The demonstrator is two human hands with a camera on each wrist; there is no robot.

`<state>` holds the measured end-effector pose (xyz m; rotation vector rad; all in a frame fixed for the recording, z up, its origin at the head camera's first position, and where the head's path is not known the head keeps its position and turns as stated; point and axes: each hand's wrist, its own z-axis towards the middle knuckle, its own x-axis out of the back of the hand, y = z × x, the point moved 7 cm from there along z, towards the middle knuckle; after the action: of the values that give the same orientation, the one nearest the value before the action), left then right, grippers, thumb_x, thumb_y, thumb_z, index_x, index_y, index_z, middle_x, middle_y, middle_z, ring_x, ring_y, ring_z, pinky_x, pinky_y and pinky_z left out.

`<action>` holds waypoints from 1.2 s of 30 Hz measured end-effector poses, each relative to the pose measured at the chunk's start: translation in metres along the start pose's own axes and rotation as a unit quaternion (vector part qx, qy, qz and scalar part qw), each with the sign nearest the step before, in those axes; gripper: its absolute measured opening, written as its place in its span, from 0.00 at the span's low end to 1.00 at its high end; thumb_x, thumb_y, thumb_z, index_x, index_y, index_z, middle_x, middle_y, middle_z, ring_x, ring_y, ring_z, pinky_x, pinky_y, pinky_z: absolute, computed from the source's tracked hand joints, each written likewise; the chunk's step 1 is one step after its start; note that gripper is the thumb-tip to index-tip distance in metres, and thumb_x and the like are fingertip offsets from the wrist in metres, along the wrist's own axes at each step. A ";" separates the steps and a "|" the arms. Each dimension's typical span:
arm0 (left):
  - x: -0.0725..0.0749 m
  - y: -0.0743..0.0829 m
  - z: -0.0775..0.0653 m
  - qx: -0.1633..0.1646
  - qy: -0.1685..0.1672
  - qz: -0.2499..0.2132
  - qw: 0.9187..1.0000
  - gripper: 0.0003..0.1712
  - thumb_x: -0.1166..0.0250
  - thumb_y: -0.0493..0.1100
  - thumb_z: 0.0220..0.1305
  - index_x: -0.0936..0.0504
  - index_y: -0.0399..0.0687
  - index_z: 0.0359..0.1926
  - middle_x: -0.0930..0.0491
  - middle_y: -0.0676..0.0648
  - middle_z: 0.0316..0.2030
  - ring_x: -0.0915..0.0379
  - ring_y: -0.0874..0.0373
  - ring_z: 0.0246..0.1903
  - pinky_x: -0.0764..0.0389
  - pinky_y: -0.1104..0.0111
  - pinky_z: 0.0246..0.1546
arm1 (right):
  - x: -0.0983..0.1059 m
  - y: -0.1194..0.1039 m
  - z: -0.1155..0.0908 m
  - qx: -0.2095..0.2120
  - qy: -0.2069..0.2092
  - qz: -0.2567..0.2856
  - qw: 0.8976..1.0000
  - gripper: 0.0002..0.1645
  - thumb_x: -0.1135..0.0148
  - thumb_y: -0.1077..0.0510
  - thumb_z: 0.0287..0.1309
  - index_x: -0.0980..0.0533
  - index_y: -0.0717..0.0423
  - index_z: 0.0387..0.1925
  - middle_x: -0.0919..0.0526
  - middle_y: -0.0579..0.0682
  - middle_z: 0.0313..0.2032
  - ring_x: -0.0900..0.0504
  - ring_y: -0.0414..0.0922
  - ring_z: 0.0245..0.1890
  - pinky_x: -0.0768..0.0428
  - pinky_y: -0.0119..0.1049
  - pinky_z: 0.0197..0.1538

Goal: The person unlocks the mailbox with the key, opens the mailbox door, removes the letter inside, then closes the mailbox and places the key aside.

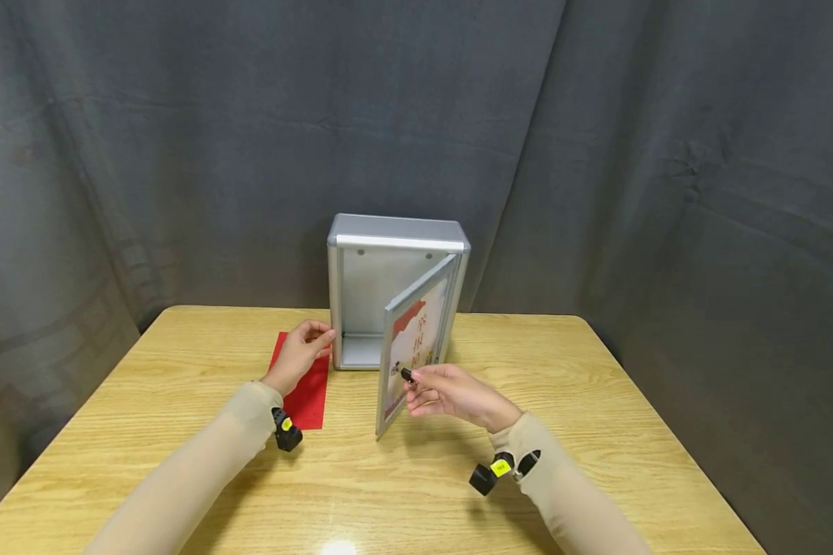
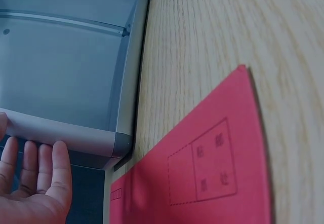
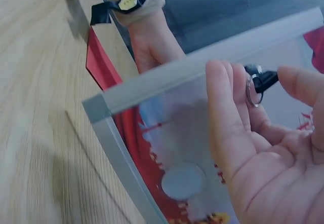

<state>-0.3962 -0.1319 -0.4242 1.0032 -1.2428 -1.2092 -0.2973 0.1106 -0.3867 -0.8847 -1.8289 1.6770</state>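
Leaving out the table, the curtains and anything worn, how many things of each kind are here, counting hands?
Silver box, with its open door: 1
Red envelope: 1
Black key, with its ring: 1
Hands, the left hand and the right hand: 2
Total: 5

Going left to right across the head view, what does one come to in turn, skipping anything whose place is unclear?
Left sleeve → red envelope → swung-open door → right hand → right sleeve.
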 end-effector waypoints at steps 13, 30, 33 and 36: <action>-0.001 0.001 0.002 -0.008 0.000 0.000 1.000 0.20 0.42 0.42 0.70 0.32 0.32 0.55 0.28 0.38 0.47 0.29 0.38 0.53 0.25 0.52 0.57 | -0.018 -0.003 0.043 -0.012 0.045 0.056 0.997 0.24 0.54 0.56 0.73 0.34 0.77 0.53 0.19 0.50 0.36 0.17 0.40 0.36 0.18 0.34 0.51; 0.000 0.003 0.002 -0.013 0.001 0.000 1.000 0.21 0.43 0.42 0.71 0.32 0.30 0.56 0.28 0.39 0.46 0.29 0.44 0.51 0.26 0.52 0.57 | -0.020 -0.006 0.093 -0.039 0.151 0.158 0.975 0.13 0.49 0.56 0.71 0.26 0.64 0.41 0.19 0.51 0.33 0.16 0.41 0.34 0.17 0.34 0.49; 0.001 0.002 0.002 -0.011 0.001 -0.001 1.000 0.21 0.43 0.42 0.71 0.32 0.31 0.56 0.29 0.39 0.47 0.29 0.43 0.51 0.25 0.53 0.57 | -0.020 -0.007 0.099 -0.044 0.166 0.178 0.969 0.11 0.49 0.57 0.71 0.25 0.61 0.38 0.19 0.52 0.33 0.16 0.42 0.34 0.18 0.34 0.49; 0.001 0.000 0.002 -0.010 0.000 -0.001 1.000 0.21 0.42 0.43 0.71 0.33 0.31 0.56 0.29 0.38 0.48 0.30 0.42 0.52 0.25 0.53 0.58 | -0.020 -0.007 0.103 -0.050 0.178 0.196 0.963 0.11 0.48 0.57 0.71 0.25 0.60 0.36 0.19 0.53 0.34 0.17 0.42 0.34 0.18 0.34 0.49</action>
<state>-0.3982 -0.1330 -0.4237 0.9905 -1.2284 -1.2208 -0.3609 0.0271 -0.3905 -1.5657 -1.5713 1.5215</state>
